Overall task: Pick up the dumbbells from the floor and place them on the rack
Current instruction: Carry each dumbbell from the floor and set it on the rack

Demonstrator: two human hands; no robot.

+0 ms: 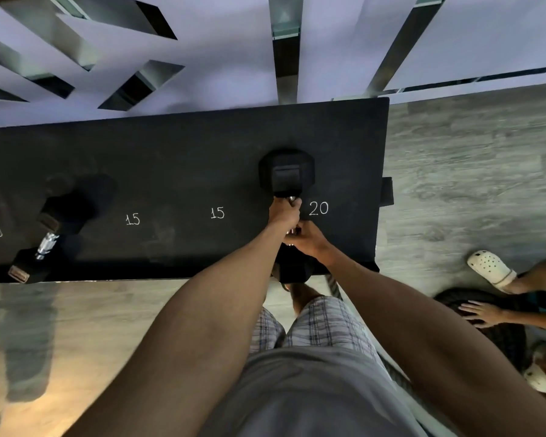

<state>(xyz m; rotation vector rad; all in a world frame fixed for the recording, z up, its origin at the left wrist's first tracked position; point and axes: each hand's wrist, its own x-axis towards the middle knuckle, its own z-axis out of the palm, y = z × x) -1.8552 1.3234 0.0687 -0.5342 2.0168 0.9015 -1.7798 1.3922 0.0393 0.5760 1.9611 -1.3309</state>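
A black hex dumbbell lies on the black rack shelf, beside the chalk number 20. Both hands grip its chrome handle. My left hand holds the far part of the handle, just behind the far head. My right hand holds the near part. The near head hangs over the shelf's front edge, mostly hidden under my hands. A second, smaller dumbbell lies tilted on the shelf at the left, near the number 10.
Chalk marks 15 and 15 label the shelf's middle spots. At the right, another person's hand rests on a dark tyre-like object, with a white clog nearby. Wood-look floor runs in front and to the right.
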